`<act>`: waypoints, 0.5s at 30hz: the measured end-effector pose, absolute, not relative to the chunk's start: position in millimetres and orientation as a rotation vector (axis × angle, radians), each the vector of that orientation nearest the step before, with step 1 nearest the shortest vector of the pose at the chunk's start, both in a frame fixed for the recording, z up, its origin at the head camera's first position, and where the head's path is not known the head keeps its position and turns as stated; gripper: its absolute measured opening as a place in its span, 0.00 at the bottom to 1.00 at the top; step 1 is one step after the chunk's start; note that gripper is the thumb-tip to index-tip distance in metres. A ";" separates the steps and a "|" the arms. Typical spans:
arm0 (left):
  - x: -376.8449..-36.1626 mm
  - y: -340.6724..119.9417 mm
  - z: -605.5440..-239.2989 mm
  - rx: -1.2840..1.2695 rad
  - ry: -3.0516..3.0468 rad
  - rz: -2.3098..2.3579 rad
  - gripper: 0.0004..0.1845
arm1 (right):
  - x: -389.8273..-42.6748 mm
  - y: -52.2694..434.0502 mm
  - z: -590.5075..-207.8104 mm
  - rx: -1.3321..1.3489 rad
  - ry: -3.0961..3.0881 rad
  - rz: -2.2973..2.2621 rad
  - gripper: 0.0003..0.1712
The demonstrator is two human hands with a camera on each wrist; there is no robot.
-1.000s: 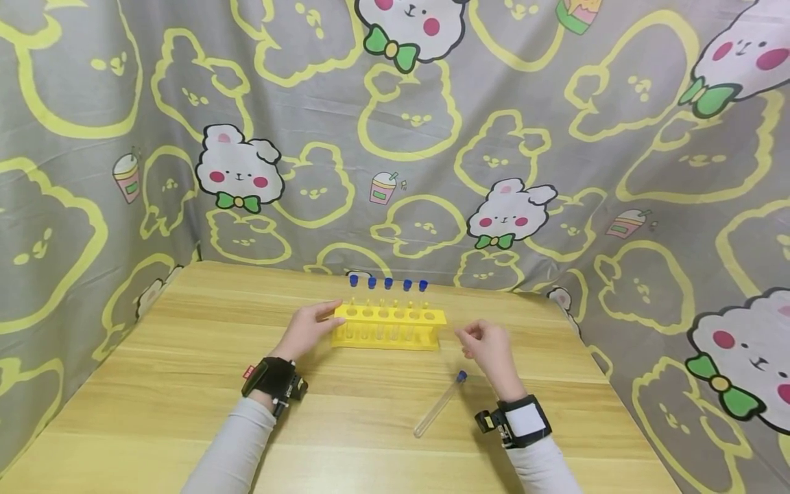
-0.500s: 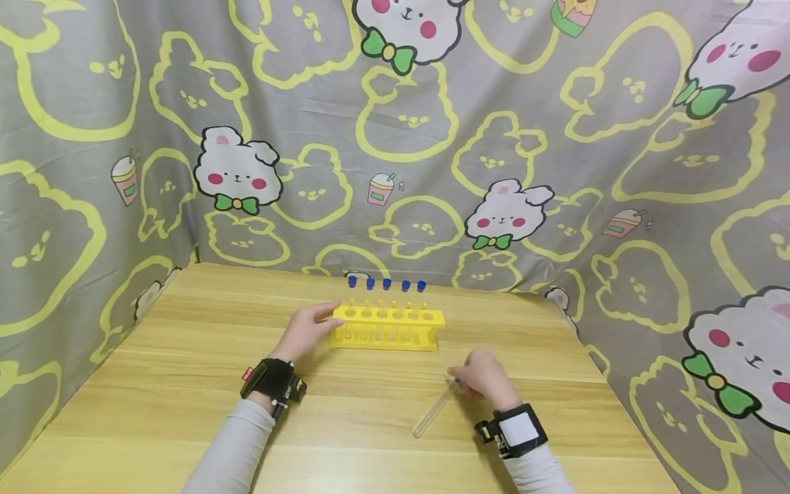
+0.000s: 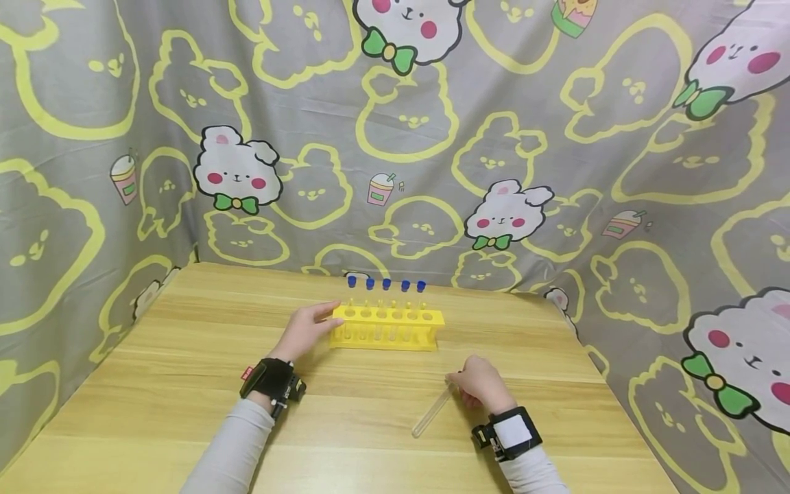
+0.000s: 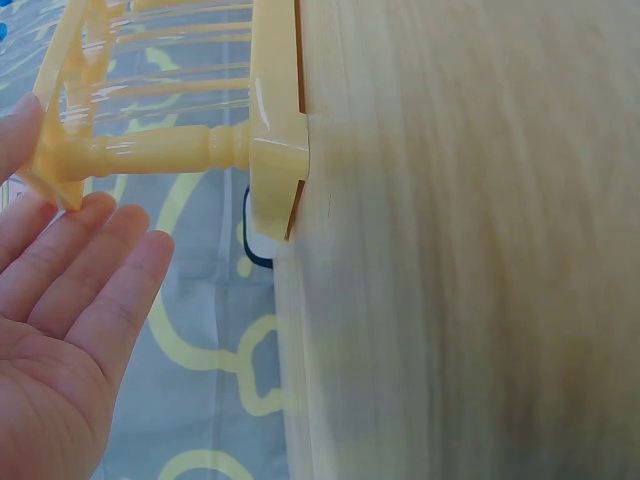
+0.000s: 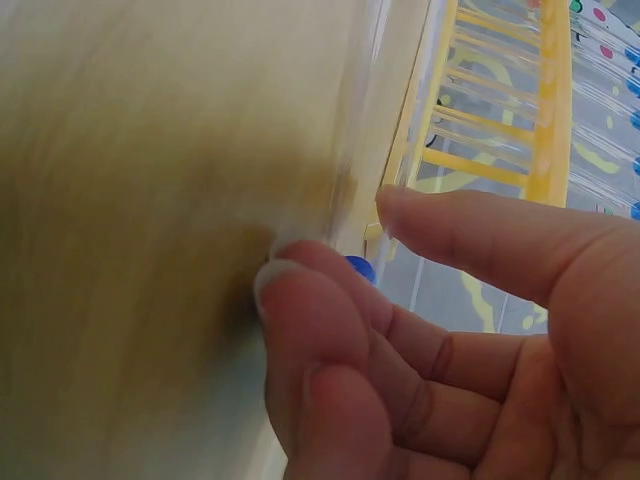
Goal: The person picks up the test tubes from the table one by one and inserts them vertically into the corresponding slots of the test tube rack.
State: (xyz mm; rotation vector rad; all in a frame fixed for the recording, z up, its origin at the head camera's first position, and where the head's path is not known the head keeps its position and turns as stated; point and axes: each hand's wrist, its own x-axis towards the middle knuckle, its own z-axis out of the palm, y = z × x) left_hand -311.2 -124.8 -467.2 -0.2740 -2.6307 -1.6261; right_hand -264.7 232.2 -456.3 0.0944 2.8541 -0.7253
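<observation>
My left hand (image 3: 308, 331) holds the left end of a yellow test tube rack (image 3: 435, 318). In the left wrist view the thumb and fingertips meet opposite sides of the rack's plate. Several clear tubes with blue caps (image 3: 386, 283) stand upright in the rack; its right end hole has none. One more capped test tube (image 3: 432, 416) lies slantwise on the table, in front of the rack's right end. Over its cap end, my right hand (image 3: 484, 382) has thumb and fingers on either side of the tube. In the right wrist view, the fingers partly cover the blue cap (image 5: 360, 268).
The wooden table (image 3: 185, 384) reaches back to a grey curtain (image 3: 333, 110) with yellow outlines and bunny faces, which also hangs along both sides. The rack stands towards the table's far edge. Both wrists carry black camera mounts (image 3: 271, 381).
My right hand has come down and nearer, from beside the rack's right end to the lying tube's cap, and has closed in on it. The left hand has stayed on the rack.
</observation>
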 end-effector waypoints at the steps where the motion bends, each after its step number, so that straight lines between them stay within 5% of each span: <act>1: -311.2 -124.7 -467.1 -0.276 -2.631 -1.625 0.31 | -264.7 232.0 -456.9 0.095 2.854 -0.723 0.23; 15: -311.1 -124.5 -467.4 -0.282 -2.629 -1.619 0.31 | -264.8 228.9 -461.7 0.121 2.835 -0.804 0.21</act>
